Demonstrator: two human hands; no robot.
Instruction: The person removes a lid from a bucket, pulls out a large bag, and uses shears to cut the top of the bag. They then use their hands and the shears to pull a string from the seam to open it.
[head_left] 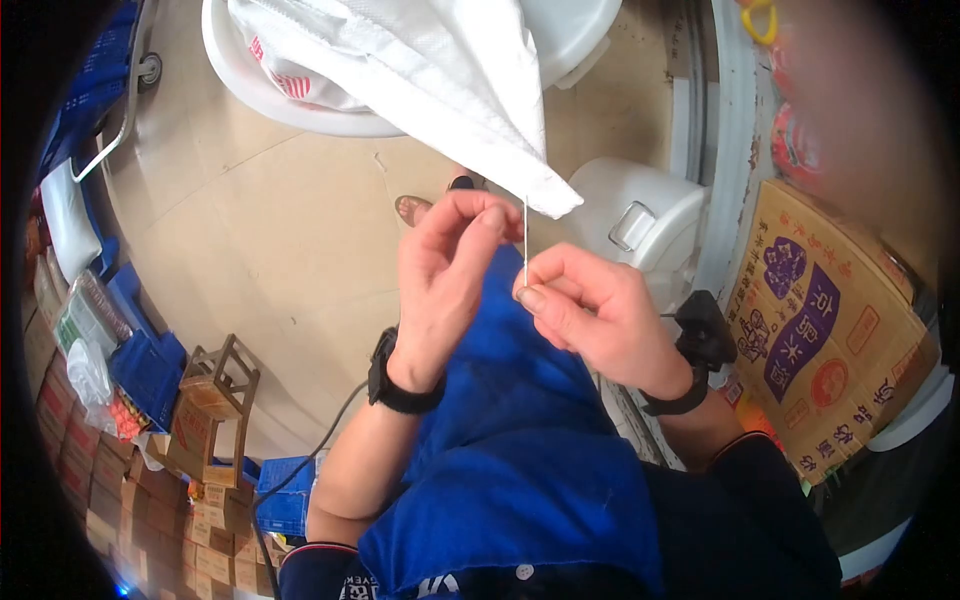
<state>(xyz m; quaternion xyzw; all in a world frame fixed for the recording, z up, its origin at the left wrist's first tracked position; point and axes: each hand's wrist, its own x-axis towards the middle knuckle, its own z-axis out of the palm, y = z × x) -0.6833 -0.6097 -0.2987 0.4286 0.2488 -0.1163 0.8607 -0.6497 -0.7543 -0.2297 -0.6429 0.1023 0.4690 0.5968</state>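
White sack (pixel 450 80) draped across white tub (pixel 310 120), one corner jutting past tub's near rim. Thin string (pixel 526 245) runs down from that corner. Right hand (pixel 600 305) nearly closed — string pinched between thumb and forefinger. Left hand (pixel 447 260) loosely curled beside string — can't tell whether fingertips grip it. Lidded bucket (pixel 600 190) near sack's corner, beyond right hand.
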